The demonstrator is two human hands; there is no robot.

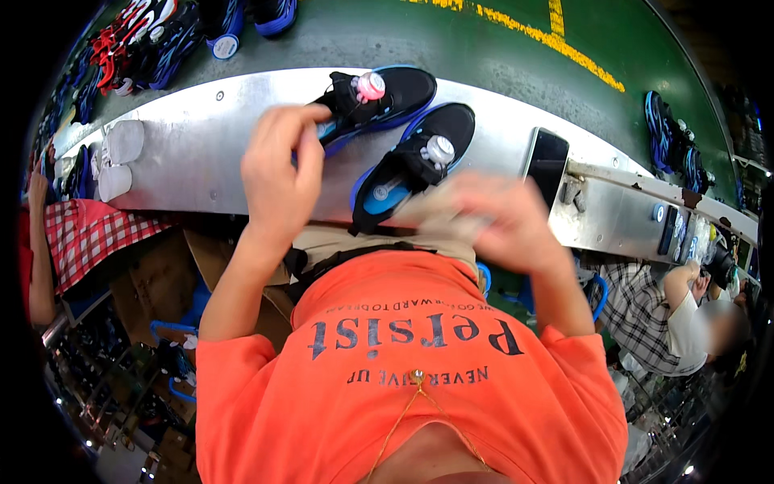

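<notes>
Two black-and-blue shoes lie side by side on a metal bench in front of me. The left shoe (pixel 411 87) has a round pink tag on its lacing, the right shoe (pixel 453 127) a round white-grey one. My left hand (pixel 280 173) is at the heel of the left shoe, index finger over its collar and thumb beside it; the heel is partly hidden. Smeared by motion, my right hand (pixel 509 218) is closed on a crumpled beige piece (pixel 435 213), paper or cloth, beside the right shoe's heel.
A dark phone (pixel 547 164) lies on the metal bench (pixel 205 153), right of the shoes. White translucent pieces (pixel 125 143) rest at its left end. More shoes (pixel 676 133) stand on the green surface (pixel 500 64) beyond. Other people sit at both sides.
</notes>
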